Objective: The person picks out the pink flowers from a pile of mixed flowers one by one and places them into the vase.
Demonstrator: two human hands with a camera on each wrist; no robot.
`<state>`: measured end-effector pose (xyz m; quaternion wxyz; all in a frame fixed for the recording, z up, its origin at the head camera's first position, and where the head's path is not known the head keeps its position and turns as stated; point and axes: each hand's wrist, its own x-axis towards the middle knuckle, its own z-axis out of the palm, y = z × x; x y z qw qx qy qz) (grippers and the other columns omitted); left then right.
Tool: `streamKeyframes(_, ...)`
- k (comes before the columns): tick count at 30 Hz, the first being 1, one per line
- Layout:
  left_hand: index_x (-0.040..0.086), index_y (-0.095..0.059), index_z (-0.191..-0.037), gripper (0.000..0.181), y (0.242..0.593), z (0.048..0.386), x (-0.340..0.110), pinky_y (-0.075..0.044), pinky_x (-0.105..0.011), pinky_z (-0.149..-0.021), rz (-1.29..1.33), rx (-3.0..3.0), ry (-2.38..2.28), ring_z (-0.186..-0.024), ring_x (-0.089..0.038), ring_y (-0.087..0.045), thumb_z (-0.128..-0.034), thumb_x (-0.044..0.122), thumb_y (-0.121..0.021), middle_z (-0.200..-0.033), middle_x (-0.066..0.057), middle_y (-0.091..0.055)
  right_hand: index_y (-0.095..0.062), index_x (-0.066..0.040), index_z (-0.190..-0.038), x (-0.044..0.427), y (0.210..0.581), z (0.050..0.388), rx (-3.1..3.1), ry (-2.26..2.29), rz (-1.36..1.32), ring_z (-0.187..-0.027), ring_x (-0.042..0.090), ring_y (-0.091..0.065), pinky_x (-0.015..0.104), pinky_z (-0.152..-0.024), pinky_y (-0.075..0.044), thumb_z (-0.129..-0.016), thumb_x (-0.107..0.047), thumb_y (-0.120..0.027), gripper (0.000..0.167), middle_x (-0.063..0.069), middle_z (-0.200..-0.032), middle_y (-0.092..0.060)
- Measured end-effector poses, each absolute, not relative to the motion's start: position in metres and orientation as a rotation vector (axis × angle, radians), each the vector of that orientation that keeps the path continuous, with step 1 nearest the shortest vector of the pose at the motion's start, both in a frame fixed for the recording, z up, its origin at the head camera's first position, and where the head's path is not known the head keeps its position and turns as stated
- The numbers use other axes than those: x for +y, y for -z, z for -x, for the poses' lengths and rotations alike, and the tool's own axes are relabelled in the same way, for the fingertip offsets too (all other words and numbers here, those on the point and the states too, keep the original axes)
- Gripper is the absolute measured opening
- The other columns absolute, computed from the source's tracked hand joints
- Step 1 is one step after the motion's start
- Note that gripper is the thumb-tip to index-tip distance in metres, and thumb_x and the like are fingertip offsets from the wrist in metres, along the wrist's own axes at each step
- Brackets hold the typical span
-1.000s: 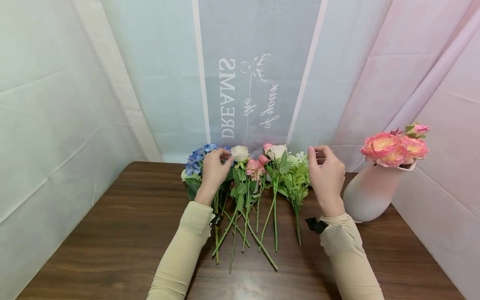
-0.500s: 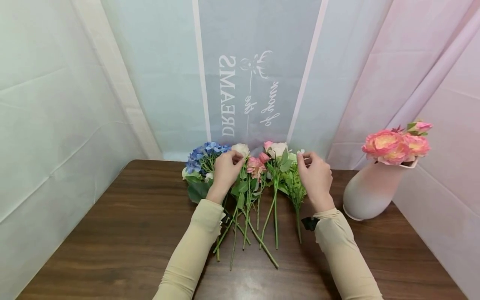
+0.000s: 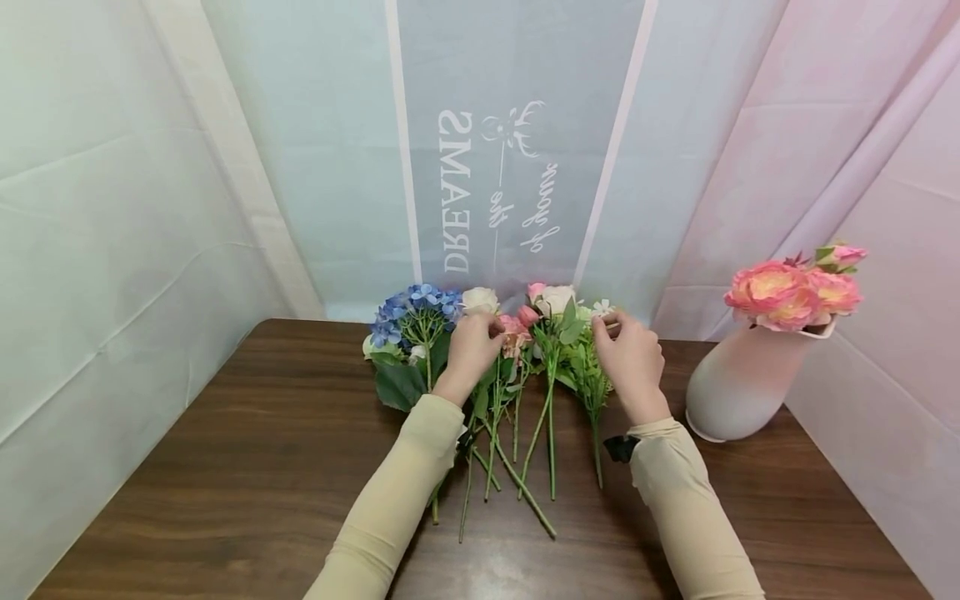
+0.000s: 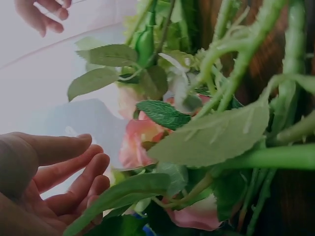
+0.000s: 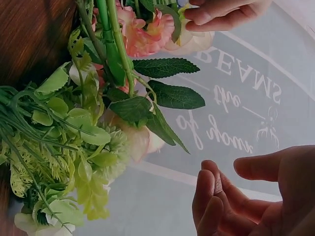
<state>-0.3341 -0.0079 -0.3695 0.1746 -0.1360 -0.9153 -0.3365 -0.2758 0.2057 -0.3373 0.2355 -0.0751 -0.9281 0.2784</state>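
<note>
My left hand (image 3: 471, 350) is over the flower stems, just below a white rose (image 3: 480, 300) and left of a pink flower (image 3: 513, 333). In the left wrist view, the thumb and loosely bent fingers of the left hand (image 4: 64, 182) have nothing between them. My right hand (image 3: 633, 362) hovers beside the green foliage spray (image 3: 588, 367) at the right end of the row. Its thumb and fingers stand apart with nothing held in the right wrist view, where the hand (image 5: 251, 191) shows at lower right. A blue hydrangea (image 3: 423, 304) lies at the left end.
A pink and white vase (image 3: 742, 387) with coral-pink peonies (image 3: 780, 292) stands at the right. Another white rose (image 3: 557, 298) and pink buds (image 3: 528, 315) lie mid-row. Stems point toward the front of the brown wooden table (image 3: 247, 467). A printed cloth backdrop (image 3: 517, 67) hangs behind.
My left hand has moved right, from beside the blue hydrangea to below the white rose. My right hand shifted left toward the green spray, then stayed nearly still. The flowers look unmoved.
</note>
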Motion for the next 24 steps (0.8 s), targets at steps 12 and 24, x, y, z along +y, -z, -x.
streamKeyframes(12,0.013,-0.068,-0.073,0.014,0.371,0.353,0.002,-0.053,-0.039,-0.064,0.340,-2.814,0.444,-0.073,-0.024,-0.065,-0.0849,0.019,-0.068,-0.078,-0.006,-0.069,-0.066,-0.013,-0.109,0.209,0.336,0.275,-2.562,-0.776,0.229,-0.074,0.032,-0.066,0.041,-0.054,-0.048,-0.097,-0.043,-0.047,0.037,0.010,-0.096,-0.073)
streamKeyframes(24,0.013,-0.069,-0.104,0.021,0.372,0.367,0.014,-0.048,-0.044,-0.091,0.193,-3.001,0.182,-0.097,-0.027,-0.063,-0.0937,0.026,-0.057,-0.107,-0.009,-0.068,-0.067,-0.014,-0.108,0.212,0.335,0.276,-2.541,-0.768,0.228,-0.072,0.030,-0.065,0.040,-0.053,-0.047,-0.097,-0.044,-0.046,0.038,0.009,-0.094,-0.073)
